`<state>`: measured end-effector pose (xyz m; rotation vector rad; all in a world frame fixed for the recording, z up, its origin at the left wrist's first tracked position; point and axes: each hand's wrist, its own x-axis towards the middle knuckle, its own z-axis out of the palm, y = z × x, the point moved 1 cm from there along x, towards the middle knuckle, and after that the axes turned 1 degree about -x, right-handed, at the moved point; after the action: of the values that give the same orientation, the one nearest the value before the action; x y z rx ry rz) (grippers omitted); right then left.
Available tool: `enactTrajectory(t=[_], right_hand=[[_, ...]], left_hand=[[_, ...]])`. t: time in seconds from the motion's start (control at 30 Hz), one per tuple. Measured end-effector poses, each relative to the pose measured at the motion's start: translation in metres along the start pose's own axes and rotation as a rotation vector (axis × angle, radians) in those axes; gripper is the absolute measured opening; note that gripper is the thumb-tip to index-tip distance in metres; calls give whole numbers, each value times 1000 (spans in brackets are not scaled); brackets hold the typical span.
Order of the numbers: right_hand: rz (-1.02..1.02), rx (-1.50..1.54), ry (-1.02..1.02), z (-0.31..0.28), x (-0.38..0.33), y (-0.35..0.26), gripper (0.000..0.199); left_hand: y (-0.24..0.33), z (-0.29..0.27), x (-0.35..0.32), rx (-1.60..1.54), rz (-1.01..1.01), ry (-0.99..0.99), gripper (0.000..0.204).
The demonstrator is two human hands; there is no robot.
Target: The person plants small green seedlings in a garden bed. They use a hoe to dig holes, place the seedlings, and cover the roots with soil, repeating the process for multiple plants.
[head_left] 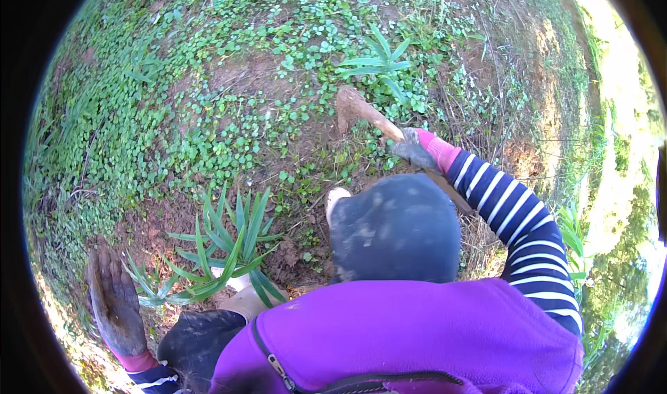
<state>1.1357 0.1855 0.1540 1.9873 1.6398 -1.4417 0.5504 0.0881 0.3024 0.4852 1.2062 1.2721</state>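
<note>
My right hand [415,149], in a dirty grey glove with a pink cuff, grips the wooden handle of a hoe. The soil-caked blade of the hoe [349,106] rests on the bare brown earth ahead of me. My left hand [114,300], gloved the same way, hangs open at the lower left with its fingers spread, holding nothing. It is close to a spiky green plant [226,248] that stands by my left shoe [243,298]. My right knee, in dark trousers, and a purple top fill the lower middle.
A second spiky plant [379,62] grows just beyond the hoe blade. Low round-leaved weeds [174,102] cover the ground to the left and far side. Dry grass and bare soil [535,88] lie to the right, with bright sunlit grass at the far right rim.
</note>
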Motion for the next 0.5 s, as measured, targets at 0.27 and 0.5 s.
enactTrajectory(t=[0.27, 0.5], right_hand=[[-223, 151, 200, 6, 50, 23, 24], [-109, -209, -207, 12, 5, 73, 12]], left_hand=[[-3, -58, 4, 146, -33, 304, 52], [3, -115, 9, 271, -98, 391, 47]])
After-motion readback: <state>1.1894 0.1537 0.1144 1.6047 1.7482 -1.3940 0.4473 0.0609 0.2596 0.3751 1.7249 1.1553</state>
